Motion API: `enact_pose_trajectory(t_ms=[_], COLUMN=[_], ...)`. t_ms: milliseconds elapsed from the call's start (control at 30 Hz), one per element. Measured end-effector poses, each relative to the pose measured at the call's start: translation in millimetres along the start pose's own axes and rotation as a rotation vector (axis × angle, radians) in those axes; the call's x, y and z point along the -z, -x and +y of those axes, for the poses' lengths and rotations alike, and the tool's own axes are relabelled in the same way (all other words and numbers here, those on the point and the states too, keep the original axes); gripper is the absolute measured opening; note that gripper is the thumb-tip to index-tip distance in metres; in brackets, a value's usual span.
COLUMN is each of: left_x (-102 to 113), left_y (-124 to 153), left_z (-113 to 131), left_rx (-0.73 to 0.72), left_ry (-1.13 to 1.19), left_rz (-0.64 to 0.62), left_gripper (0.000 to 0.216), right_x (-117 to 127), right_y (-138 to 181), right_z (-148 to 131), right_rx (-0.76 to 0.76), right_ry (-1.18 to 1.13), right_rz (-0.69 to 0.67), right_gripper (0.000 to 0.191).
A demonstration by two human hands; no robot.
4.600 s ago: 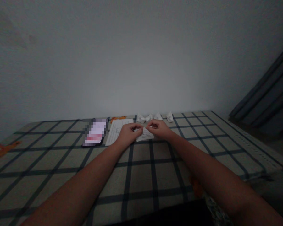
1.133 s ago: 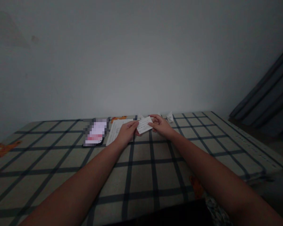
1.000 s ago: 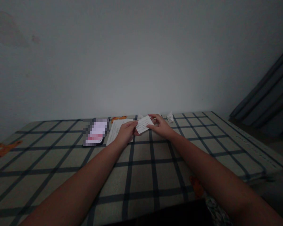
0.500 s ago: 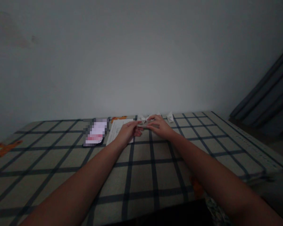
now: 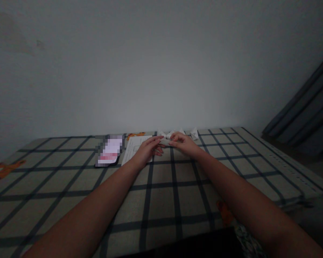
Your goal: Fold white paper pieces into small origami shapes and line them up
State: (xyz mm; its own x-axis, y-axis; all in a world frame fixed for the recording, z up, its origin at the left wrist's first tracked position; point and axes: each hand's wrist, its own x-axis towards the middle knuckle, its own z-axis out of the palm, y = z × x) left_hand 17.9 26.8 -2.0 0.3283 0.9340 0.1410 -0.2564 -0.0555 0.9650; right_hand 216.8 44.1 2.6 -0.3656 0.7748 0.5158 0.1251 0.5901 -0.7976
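Note:
Between my two hands is a small folded piece of white paper (image 5: 165, 142), held above the checked cloth. My left hand (image 5: 148, 148) pinches its left end, with the lower fingers loosely curled beneath. On the right end, the thumb and fingers of my right hand (image 5: 183, 144) are closed. Just behind the hands stand several small folded white paper pieces, one of them (image 5: 194, 134) apart to the right; my fingers partly hide the others. A printed white sheet (image 5: 130, 150) lies flat beside and partly under my left hand.
A phone (image 5: 110, 150) with a lit, blurred screen lies left of the sheet. The checked cloth (image 5: 161, 200) with orange figures covers the surface up to a plain wall (image 5: 161, 71). A dark curtain (image 5: 307, 96) hangs at the right.
The folded paper has tilted, so more of its white face shows. My right fingers have curled in closer around its right end; my left hand has barely moved.

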Motion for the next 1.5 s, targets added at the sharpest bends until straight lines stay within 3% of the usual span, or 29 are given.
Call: enact_pose_trajectory(t_ms=[500, 733, 1000, 1200, 1367, 1500], left_x=[2.4, 2.3, -1.0, 0.0, 4.0, 3.9], left_y=[-1.4, -3.0, 4.6, 3.7, 0.4, -0.4], left_z=[-3.6, -7.8, -3.8, -3.7, -2.7, -2.8], left_rx=[0.003, -0.005, -0.03, -0.087, -0.145, -0.111], left_ry=[0.008, -0.037, -0.523, -0.583, -0.489, -0.346], left_rz=[-0.012, 0.056, 0.0, 0.085, 0.252, 0.209], left_gripper=[0.035, 0.036, 0.03, 0.031, 0.029, 0.029], right_x=[3.1, 2.6, 2.5, 1.0, -1.3, -1.2], right_y=[1.0, -0.9, -1.2, -1.5, -0.7, 0.4], right_z=[-6.0, -1.0, -3.3, -5.9, -4.1, 0.7], right_rx=[-0.161, -0.159, -0.161, -0.192, -0.266, -0.299], right_ry=[-0.236, -0.22, -0.124, -0.131, -0.152, -0.102], right_rz=[-0.1, 0.006, 0.098, 0.17, -0.004, -0.04], right_gripper=[0.011, 0.02, 0.029, 0.028, 0.031, 0.029])
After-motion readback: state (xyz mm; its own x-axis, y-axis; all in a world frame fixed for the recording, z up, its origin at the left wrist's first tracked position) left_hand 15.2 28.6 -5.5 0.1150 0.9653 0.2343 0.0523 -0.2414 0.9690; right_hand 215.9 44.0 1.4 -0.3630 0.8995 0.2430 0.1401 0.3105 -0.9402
